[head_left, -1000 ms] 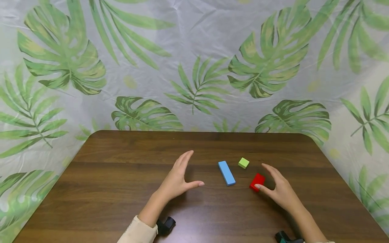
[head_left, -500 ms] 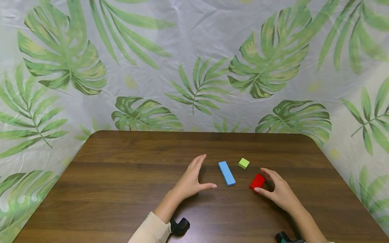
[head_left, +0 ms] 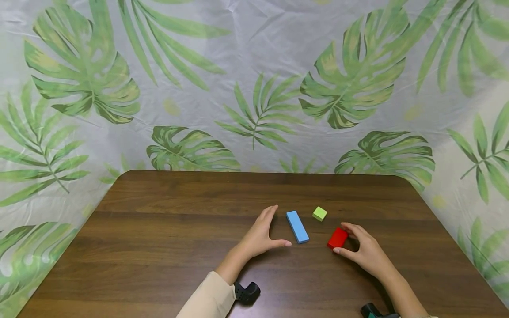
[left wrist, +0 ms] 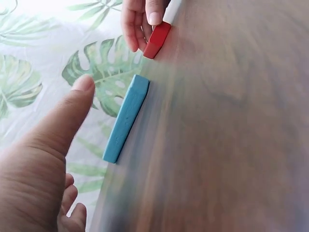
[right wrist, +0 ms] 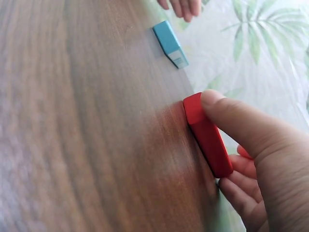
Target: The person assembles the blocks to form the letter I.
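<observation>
A long blue block point(head_left: 297, 227) lies flat on the brown wooden table point(head_left: 159, 247). My left hand point(head_left: 256, 238) is just left of it, thumb and fingers spread apart with a gap before the block. The left wrist view shows my left thumb point(left wrist: 63, 121) beside the blue block point(left wrist: 126, 118), apart from it. My right hand point(head_left: 366, 251) holds the red block point(head_left: 337, 238), thumb at its near end and fingertips at its far end. In the right wrist view the thumb presses one end of the red block point(right wrist: 207, 135), and the other fingers curl behind it.
A small lime-green cube point(head_left: 320, 213) sits behind and between the blue and red blocks. A leaf-printed curtain point(head_left: 254, 88) hangs behind the table's far edge. Black wrist devices point(head_left: 247, 293) are strapped on both wrists.
My left hand has moved right, closer to the blue block. My right fingers have come in around the red block, with the thumb now at its near end. The blocks have stayed put.
</observation>
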A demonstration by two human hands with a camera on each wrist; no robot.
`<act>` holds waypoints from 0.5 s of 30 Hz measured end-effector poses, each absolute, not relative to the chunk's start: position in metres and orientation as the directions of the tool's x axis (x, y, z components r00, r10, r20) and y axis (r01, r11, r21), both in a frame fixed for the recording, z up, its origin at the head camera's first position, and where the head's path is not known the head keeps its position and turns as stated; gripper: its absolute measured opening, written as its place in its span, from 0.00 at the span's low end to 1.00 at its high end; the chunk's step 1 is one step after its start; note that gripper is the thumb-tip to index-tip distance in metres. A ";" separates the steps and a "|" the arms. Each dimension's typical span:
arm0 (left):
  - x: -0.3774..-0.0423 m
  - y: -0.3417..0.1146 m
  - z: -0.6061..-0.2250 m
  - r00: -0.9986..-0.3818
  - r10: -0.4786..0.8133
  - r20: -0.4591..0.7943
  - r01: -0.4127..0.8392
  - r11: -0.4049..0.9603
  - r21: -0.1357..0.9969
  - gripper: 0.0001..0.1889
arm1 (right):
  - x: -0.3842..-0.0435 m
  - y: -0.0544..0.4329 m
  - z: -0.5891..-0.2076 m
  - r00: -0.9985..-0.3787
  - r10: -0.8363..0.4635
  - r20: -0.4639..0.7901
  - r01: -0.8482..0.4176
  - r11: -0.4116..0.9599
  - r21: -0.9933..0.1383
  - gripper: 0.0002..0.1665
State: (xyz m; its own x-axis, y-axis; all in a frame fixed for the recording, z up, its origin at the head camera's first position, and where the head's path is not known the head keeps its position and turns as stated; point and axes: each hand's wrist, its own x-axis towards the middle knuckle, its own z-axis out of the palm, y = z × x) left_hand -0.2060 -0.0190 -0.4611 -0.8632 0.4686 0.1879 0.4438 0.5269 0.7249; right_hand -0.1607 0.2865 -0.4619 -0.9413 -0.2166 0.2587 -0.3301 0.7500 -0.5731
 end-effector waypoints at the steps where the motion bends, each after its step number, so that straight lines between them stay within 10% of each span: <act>1: -0.207 -0.018 -0.462 -0.863 0.472 0.181 0.442 0.531 0.722 0.55 | -0.161 0.287 -0.462 -0.941 -0.218 0.259 -0.331 0.751 -0.572 0.44; 15: -0.211 0.005 -0.469 -0.864 0.481 0.151 0.443 0.581 0.683 0.56 | -0.160 0.287 -0.462 -0.943 -0.225 0.245 -0.328 0.758 -0.565 0.43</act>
